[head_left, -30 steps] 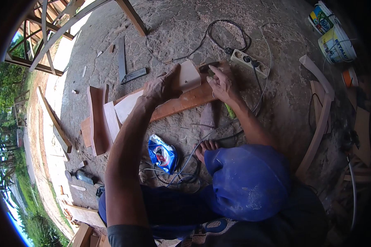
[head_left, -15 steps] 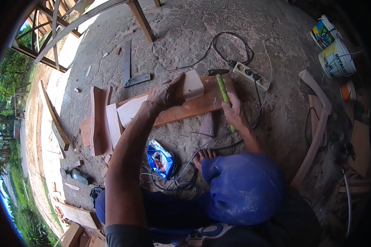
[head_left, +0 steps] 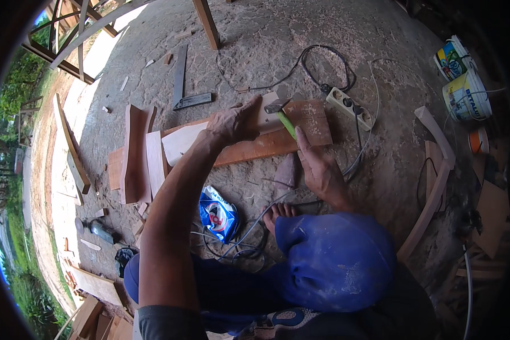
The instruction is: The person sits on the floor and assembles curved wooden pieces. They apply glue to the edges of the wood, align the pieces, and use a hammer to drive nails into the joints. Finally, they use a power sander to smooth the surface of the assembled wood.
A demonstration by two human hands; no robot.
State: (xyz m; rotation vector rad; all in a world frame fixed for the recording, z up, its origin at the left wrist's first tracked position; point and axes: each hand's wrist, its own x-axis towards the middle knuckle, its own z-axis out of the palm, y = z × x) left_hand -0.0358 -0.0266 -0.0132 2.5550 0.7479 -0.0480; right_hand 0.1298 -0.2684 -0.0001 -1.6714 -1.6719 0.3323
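My left hand [head_left: 232, 123] is closed over a pale shaped piece of wood [head_left: 182, 146], pressing it onto a reddish-brown board [head_left: 255, 152] on the floor. With my right hand [head_left: 323, 173] I grip a hammer [head_left: 287, 123] by its green handle. The dark hammer head lies against or just above the right end of the pale wood; I cannot tell whether they touch. Two curved reddish wood pieces and a short pale block [head_left: 156, 161] sit across the board's left end. A stone-like lump [head_left: 288, 171] lies by the board's near edge, close to my right wrist.
A power strip [head_left: 350, 107] with dark cables lies right of the board. A metal try square [head_left: 182, 85] rests beyond it. Nearer me are a blue-white packet [head_left: 218, 215] and coiled cable. Paint buckets [head_left: 463, 96] and curved wood pieces [head_left: 430, 195] stand or lie at right.
The hammer has swung left and down, its head moving from above the board's right part to the end of the pale wood. My left hand keeps its hold.
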